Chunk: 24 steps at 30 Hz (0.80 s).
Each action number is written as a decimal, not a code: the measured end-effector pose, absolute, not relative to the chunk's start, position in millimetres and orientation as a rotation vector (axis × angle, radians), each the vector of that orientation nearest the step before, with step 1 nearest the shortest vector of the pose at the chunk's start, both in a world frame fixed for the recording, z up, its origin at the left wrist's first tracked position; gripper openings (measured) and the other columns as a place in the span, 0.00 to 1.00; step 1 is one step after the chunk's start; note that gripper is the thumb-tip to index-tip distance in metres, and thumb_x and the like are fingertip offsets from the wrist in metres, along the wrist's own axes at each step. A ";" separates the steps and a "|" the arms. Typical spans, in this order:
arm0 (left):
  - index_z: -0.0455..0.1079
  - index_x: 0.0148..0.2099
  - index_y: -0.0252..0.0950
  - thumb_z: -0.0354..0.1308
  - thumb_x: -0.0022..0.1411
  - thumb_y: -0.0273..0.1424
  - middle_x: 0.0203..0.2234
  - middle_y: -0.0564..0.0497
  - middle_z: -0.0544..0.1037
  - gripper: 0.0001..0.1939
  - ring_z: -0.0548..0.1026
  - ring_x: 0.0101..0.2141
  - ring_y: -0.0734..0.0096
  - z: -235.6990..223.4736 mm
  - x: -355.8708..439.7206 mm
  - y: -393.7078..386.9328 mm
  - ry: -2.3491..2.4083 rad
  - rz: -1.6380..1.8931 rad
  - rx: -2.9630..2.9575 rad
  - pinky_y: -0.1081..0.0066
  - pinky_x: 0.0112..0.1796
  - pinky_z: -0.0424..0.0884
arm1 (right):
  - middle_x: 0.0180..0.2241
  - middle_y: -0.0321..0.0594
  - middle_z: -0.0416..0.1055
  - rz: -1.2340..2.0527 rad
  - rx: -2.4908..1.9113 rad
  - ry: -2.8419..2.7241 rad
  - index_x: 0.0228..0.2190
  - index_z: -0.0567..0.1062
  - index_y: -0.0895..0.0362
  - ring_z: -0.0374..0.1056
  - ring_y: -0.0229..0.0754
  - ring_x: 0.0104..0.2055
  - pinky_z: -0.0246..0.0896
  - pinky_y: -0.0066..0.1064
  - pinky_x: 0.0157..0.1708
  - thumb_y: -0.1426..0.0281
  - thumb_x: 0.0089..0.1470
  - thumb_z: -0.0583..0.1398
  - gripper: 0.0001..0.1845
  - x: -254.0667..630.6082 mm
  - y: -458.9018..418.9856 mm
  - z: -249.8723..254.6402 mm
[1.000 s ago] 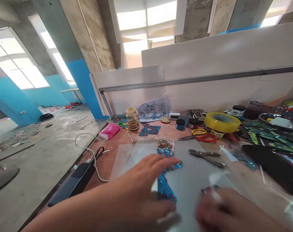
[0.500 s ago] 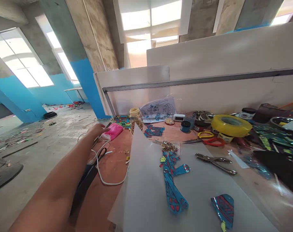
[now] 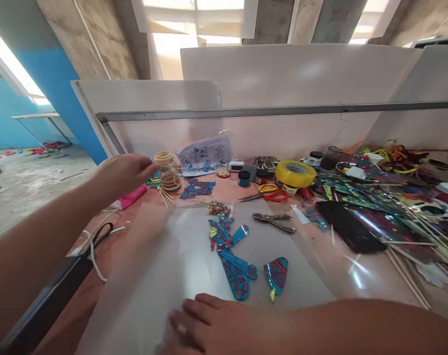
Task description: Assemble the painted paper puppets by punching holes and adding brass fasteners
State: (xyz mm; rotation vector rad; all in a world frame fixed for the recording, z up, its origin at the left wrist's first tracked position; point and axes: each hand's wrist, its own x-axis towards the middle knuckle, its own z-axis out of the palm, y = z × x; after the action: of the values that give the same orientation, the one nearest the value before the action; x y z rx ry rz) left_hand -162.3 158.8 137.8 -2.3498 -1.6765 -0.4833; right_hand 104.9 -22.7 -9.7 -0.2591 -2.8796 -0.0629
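Note:
My left hand (image 3: 125,170) hovers at the left, just beside a glass jar (image 3: 169,172) with a cream rim; its thumb stands apart from the fingers and nothing shows in it. Over the lower middle of a translucent sheet (image 3: 172,266), my right hand (image 3: 205,320) spreads its fingers, empty and slightly blurred. On the sheet lies a blue and red jointed figure (image 3: 233,261) with long limbs. To its right is a separate blue and red fan-shaped piece (image 3: 277,276) with a yellow tip. A small bag of gold-coloured bits (image 3: 219,208) touches the figure's top.
A hole punch (image 3: 273,221) lies on the sheet's right part. Behind it are red and yellow-handled scissors (image 3: 270,192), a tape roll (image 3: 295,173) and paint jars (image 3: 244,178). Wooden sticks (image 3: 408,276) spread at the right. A pink pouch (image 3: 131,197) and a white cable (image 3: 94,251) lie left.
My left hand has left the pink pouch and moved right. My right hand has come into view over the sheet. The sheet's raised left side now lies flatter, and the view has turned right.

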 end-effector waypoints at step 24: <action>0.74 0.54 0.46 0.58 0.60 0.30 0.52 0.48 0.73 0.19 0.70 0.53 0.56 -18.1 -24.2 103.6 -1.069 -0.495 -3.245 0.54 0.55 0.63 | 0.46 0.44 0.70 0.844 -1.293 -2.671 0.52 0.73 0.54 0.66 0.48 0.49 0.63 0.38 0.47 0.50 0.52 0.65 0.30 253.3 45.9 25.4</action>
State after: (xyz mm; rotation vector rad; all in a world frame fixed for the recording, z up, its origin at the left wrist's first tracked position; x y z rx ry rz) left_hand -24.2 103.6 -18.1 -3.2452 -1.0693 -0.4955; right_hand 253.3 45.9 25.4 -1.2927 -2.6705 0.8443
